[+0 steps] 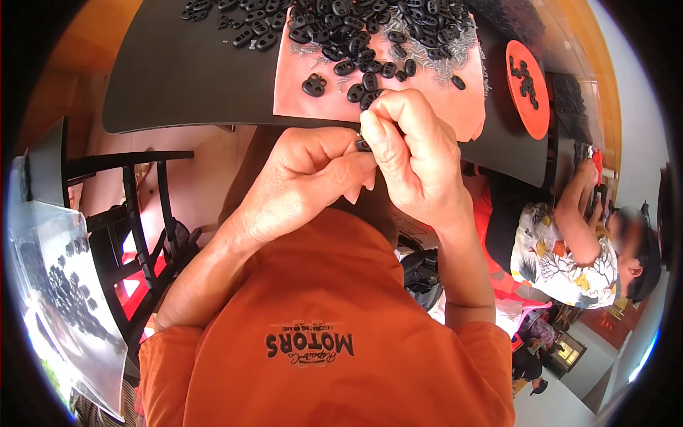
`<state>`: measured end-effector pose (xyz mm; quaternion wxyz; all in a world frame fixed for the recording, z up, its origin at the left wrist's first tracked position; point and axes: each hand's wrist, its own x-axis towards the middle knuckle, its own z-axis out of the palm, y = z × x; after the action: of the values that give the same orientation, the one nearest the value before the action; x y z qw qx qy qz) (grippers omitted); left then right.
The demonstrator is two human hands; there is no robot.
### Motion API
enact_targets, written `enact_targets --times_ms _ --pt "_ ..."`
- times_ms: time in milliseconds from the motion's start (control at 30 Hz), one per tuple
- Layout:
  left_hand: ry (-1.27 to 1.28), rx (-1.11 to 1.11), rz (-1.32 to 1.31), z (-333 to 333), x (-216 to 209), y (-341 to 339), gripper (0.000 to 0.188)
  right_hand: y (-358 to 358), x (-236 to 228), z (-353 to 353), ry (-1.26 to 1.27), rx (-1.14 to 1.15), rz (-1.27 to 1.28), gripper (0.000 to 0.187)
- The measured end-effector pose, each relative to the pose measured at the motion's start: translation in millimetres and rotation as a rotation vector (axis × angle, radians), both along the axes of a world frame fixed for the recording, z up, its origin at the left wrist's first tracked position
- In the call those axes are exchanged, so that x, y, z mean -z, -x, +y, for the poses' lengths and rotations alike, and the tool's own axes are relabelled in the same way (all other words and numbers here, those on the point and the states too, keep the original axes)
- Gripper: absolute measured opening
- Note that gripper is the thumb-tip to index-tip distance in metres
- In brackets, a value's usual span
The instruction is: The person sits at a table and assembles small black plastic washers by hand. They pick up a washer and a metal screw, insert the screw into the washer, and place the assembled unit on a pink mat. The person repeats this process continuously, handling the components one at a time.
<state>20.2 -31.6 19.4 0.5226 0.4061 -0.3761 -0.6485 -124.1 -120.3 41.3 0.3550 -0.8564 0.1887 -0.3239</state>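
In front of my chest, my left hand is closed with thumb and fingers round a small black plastic cord lock part, mostly covered by the fingertips. Just to the right, my right hand is closed in a pinch, its fingertips close above that part. Whatever the pinch holds is hidden. Beyond the hands, a pile of black two-holed cord locks lies on a pink sheet. Small clear springs or pins, too fine to tell which, are strewn among them.
The sheet lies on a dark table, with more black parts at its far left. A red plate with several black parts stands at the right. Another person sits at the right. A black chair is at the left.
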Motion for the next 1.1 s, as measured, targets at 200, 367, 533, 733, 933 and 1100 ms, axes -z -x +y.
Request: enact_targets --times_ms 200,367,533,733,933,1100 --pt "-0.043 0.05 0.003 -1 -3 -2 0.027 0 -5 1 -0.073 -0.018 0.032 0.006" --pt "0.024 0.022 -0.073 0 0 -2 0.027 13 -22 -5 -0.208 0.001 0.162 0.01" --pt "0.078 -0.022 -0.104 2 3 1 0.028 14 -31 -7 -0.21 -0.074 0.211 0.011" --pt "0.171 -0.061 -0.128 3 4 2 0.026 8 -38 -4 -0.306 -0.122 0.192 0.01" --pt "0.238 -0.091 -0.11 2 7 4 0.023 5 -33 -2 -0.359 -0.128 0.17 0.009" --pt "0.269 -0.095 -0.095 2 11 2 0.022 1 -32 -2 -0.327 -0.139 0.183 0.01"
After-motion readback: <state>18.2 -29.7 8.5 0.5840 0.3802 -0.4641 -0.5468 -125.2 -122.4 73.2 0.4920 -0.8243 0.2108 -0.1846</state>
